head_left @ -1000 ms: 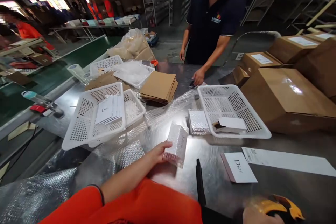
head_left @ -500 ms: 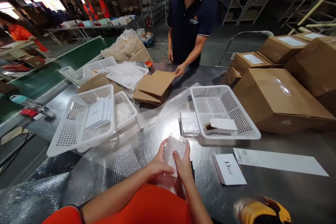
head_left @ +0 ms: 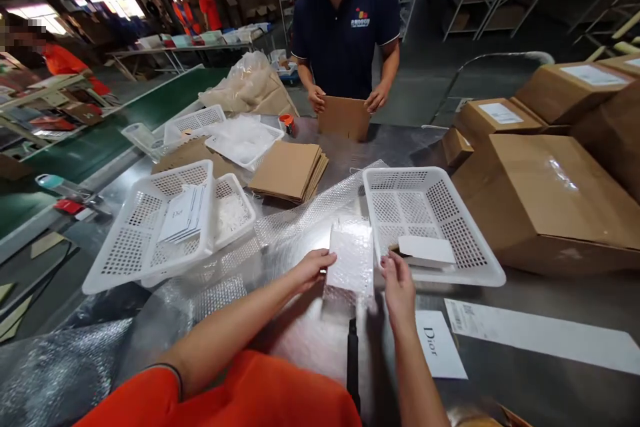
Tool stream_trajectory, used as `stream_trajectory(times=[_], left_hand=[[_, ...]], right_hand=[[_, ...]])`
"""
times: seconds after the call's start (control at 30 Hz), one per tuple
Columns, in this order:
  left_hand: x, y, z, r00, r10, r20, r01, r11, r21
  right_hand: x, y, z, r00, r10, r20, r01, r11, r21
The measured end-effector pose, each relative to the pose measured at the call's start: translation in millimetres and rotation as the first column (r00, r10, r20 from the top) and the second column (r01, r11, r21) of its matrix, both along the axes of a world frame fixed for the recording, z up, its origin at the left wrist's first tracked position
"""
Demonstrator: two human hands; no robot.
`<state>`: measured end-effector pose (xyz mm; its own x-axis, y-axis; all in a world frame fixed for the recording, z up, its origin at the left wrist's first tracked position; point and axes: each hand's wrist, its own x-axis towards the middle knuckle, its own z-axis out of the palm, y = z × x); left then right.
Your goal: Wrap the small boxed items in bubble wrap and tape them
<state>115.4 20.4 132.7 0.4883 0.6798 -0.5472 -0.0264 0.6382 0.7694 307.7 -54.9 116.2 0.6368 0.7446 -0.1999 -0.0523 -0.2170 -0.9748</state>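
Observation:
A bubble-wrapped packet (head_left: 351, 255) lies over the metal table in front of me. My left hand (head_left: 316, 268) pinches its left edge between thumb and fingers. My right hand (head_left: 399, 283) is raised to the packet's right, apart from it, beside the near edge of a white basket (head_left: 493, 270); whether its curled fingers hold anything is too small to tell. Inside that basket lies a small white box (head_left: 427, 250). A white Dior envelope (head_left: 440, 345) rests by my right forearm, next to a long white paper strip (head_left: 545, 337).
Across the table a person (head_left: 347, 33) holds a cardboard sheet (head_left: 343, 117). Stacked flat cardboard (head_left: 285, 170) lies nearer. A white basket with Dior envelopes (head_left: 113, 250) stands left, large cartons (head_left: 590, 180) right. A black bar (head_left: 353, 360) is near my body.
My hands have moved apart, the right one off the packet. The packet shows flatter and farther forward. The person opposite has lifted a cardboard sheet from the stack with both hands.

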Motion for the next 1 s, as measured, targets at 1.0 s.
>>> stream_trajectory(times=[1.0], left_hand=[[-241,-155,-97.4,0.060,0.028,-0.998,0.398,0.916,0.049]], right_hand=[[71,-124,-116.9,0.778,0.358,0.517,0.223,0.611,-0.759]])
